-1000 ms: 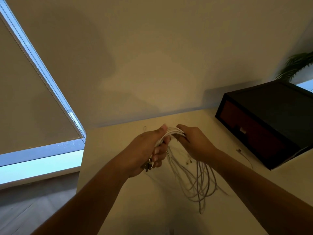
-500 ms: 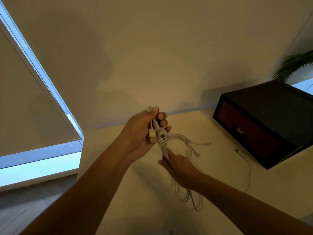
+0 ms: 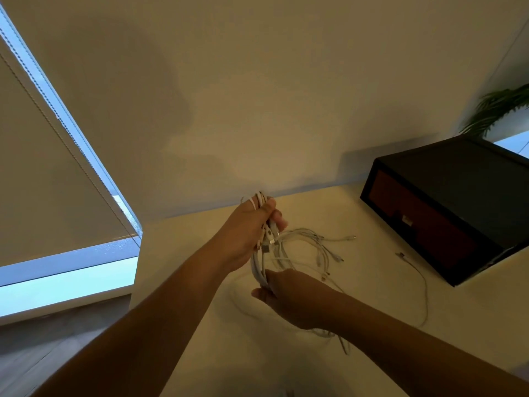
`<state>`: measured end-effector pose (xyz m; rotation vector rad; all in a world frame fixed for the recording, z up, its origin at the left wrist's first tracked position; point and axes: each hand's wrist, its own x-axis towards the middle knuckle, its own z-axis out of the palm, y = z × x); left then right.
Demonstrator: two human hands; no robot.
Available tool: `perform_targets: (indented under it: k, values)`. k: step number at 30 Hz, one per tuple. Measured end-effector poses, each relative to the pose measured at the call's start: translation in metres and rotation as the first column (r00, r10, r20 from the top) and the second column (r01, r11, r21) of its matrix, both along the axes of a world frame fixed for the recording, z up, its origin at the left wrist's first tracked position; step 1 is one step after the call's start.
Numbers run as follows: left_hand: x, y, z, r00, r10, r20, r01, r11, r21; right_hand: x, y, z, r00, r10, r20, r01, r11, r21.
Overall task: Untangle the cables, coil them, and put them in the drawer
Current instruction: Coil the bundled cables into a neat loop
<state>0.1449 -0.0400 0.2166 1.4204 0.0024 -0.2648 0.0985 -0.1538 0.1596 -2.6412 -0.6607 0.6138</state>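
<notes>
The bundle of white cables (image 3: 262, 262) hangs above the pale counter (image 3: 372, 325), its long axis running roughly from 12 o'clock down to 6 o'clock, top end at the left hand (image 3: 246, 236) and lower end at the right hand (image 3: 289, 296). The left hand is closed around the upper stretch, fingers curled tight with connector ends poking out near the knuckles. The right hand, at 5 o'clock from the left, is closed on the lower stretch, thumb pressed against the strands. Loose loops and plug ends fan out toward 3 o'clock, trailing onto the counter. A separate single cable (image 3: 420, 282) lies on the counter farther toward 3 o'clock, just beside the dark drawer unit (image 3: 458, 202), whose front is closed. Compared with half a second ago, the hands sit slightly farther apart along the bundle and the grip is otherwise unchanged; a second ago both hands met side by side at the bundle's top.
</notes>
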Motion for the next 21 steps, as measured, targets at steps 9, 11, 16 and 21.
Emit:
perform_targets:
  k: [9,11,16,21]
  values:
    - [-0.024,0.010,0.018,0.943,-0.331,-0.026,0.332,0.942,0.043,0.046,-0.056,0.007,0.919,-0.278,-0.279,0.391,0.723,0.570]
    - [-0.028,0.013,0.017,0.916,-0.397,-0.059,0.400,0.914,0.065,0.054,-0.070,0.029,0.956,-0.275,-0.098,0.270,0.706,0.655]
    - [-0.031,0.012,0.021,0.845,-0.522,-0.117,0.533,0.841,0.098,0.050,-0.063,0.065,0.925,0.108,0.364,-0.265,0.870,0.416]
    - [-0.034,0.015,0.025,0.867,-0.485,-0.111,0.493,0.868,0.055,0.053,-0.060,0.075,0.946,0.109,0.305,-0.229,0.891,0.391]
